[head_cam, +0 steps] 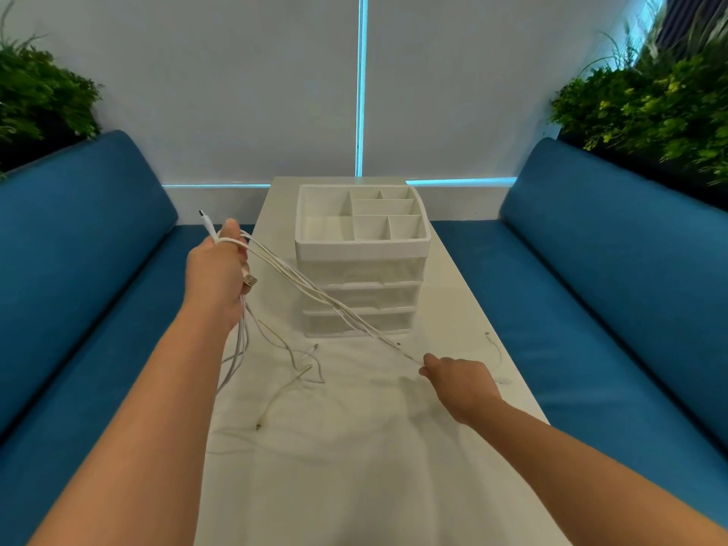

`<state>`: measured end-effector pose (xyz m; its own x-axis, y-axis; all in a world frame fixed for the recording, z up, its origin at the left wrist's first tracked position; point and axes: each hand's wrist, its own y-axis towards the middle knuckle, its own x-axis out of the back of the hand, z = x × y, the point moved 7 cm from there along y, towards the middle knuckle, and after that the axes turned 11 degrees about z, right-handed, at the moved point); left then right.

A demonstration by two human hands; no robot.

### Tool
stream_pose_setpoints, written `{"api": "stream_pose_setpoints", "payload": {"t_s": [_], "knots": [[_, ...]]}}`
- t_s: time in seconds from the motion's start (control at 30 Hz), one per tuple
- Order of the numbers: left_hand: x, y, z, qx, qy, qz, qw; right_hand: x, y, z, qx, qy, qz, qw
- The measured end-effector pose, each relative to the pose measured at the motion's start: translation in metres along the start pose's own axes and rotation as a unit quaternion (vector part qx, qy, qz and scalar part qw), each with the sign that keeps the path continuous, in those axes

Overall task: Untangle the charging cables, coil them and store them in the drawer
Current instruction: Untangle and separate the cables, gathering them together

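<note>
Over the white bench, the left hand is raised, its grip closed around a bunch of white charging cables, one plug end poking up past the knuckles. Strands run taut down to the right hand, which seems to pinch them at the fingertips, though the contact is small. Loose ends trail on the bench before the closed drawer organizer, its top tray divided.
</note>
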<state>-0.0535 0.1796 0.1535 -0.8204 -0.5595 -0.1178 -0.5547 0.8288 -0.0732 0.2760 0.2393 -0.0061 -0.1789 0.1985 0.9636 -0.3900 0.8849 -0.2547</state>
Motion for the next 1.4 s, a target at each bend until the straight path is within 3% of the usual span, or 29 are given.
{"api": "stream_pose_setpoints", "payload": {"t_s": [0.07, 0.13, 0.27, 0.33, 0.4, 0.47, 0.6, 0.67, 0.77, 0.83, 0.87, 0.93, 1.0, 1.07, 1.2, 1.3, 1.4], "knots": [[-0.001, -0.001, 0.000, -0.005, -0.012, -0.008, 1.000, 0.000, 0.007, -0.001, -0.032, 0.009, 0.026, 0.999], [0.003, -0.001, -0.005, -0.017, -0.030, -0.019, 0.999, 0.000, 0.011, -0.007, -0.017, 0.121, 0.027, 0.992], [0.016, 0.002, -0.021, -0.048, -0.060, -0.031, 0.997, -0.002, -0.002, -0.010, 0.064, 0.370, 0.017, 0.927], [0.015, 0.002, -0.024, -0.055, -0.051, -0.021, 0.997, -0.010, -0.008, -0.010, 0.060, 0.348, 0.029, 0.935], [0.011, 0.002, -0.023, -0.057, -0.029, -0.020, 0.998, -0.013, -0.007, -0.012, 0.027, 0.212, 0.044, 0.976], [0.007, 0.000, -0.020, -0.054, -0.022, -0.021, 0.998, -0.008, -0.006, -0.015, -0.022, 0.119, 0.035, 0.992], [0.009, 0.001, -0.018, -0.050, -0.038, -0.019, 0.998, -0.003, -0.005, -0.019, -0.024, 0.128, -0.007, 0.991], [0.013, 0.002, -0.019, -0.053, -0.045, -0.020, 0.997, -0.009, -0.005, -0.020, 0.014, 0.250, -0.006, 0.968], [0.018, 0.002, -0.019, -0.045, -0.046, -0.024, 0.998, -0.009, -0.009, -0.020, 0.044, 0.487, -0.007, 0.872], [0.022, 0.002, -0.017, -0.038, -0.043, -0.023, 0.998, -0.006, -0.011, -0.022, 0.047, 0.567, -0.018, 0.822], [0.022, 0.002, -0.017, -0.037, -0.043, -0.016, 0.998, -0.005, -0.013, -0.025, 0.043, 0.571, -0.023, 0.820], [0.022, 0.003, -0.017, -0.039, -0.027, 0.009, 0.999, -0.006, -0.016, -0.036, 0.030, 0.500, -0.031, 0.865], [0.018, 0.004, -0.017, -0.053, 0.027, 0.051, 0.997, -0.008, -0.018, -0.046, 0.021, 0.360, -0.029, 0.932], [0.012, 0.003, -0.015, -0.073, 0.093, 0.099, 0.988, -0.009, -0.018, -0.053, 0.010, 0.238, -0.034, 0.971], [0.003, -0.004, -0.013, -0.093, 0.134, 0.140, 0.977, -0.013, -0.010, -0.055, 0.009, 0.162, -0.033, 0.986], [0.001, -0.008, -0.016, -0.116, 0.160, 0.153, 0.968, -0.027, -0.010, -0.051, 0.011, 0.158, 0.001, 0.987], [-0.004, -0.013, -0.013, -0.122, 0.211, 0.166, 0.956, -0.037, -0.011, -0.048, -0.007, 0.086, 0.040, 0.995]]}}
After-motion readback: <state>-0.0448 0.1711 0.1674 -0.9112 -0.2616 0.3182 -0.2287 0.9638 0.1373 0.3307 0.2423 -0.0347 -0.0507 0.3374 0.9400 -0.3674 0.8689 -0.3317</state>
